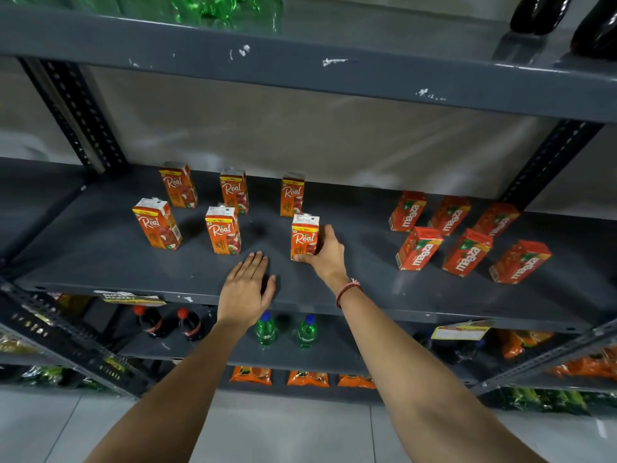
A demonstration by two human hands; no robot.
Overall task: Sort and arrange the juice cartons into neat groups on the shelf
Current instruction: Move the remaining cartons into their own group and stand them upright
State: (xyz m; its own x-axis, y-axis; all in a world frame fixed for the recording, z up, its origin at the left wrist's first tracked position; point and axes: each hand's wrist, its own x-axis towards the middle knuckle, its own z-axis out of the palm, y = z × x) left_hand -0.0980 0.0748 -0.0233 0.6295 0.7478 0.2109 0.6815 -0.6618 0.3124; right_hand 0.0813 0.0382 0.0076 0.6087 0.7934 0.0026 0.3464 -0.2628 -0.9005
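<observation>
Several orange Real juice cartons stand upright in two rows on the left half of the dark grey shelf. My right hand grips the front right Real carton from its right side. My left hand lies flat, palm down, on the shelf's front edge, fingers together, holding nothing. It rests just in front of the front middle Real carton without touching it. Several red Maaza cartons stand in two slanted rows on the right half of the shelf.
The shelf above carries green bottles and dark bottles. Below are cola bottles, green soda bottles and orange snack packets. Slotted uprights flank the bay.
</observation>
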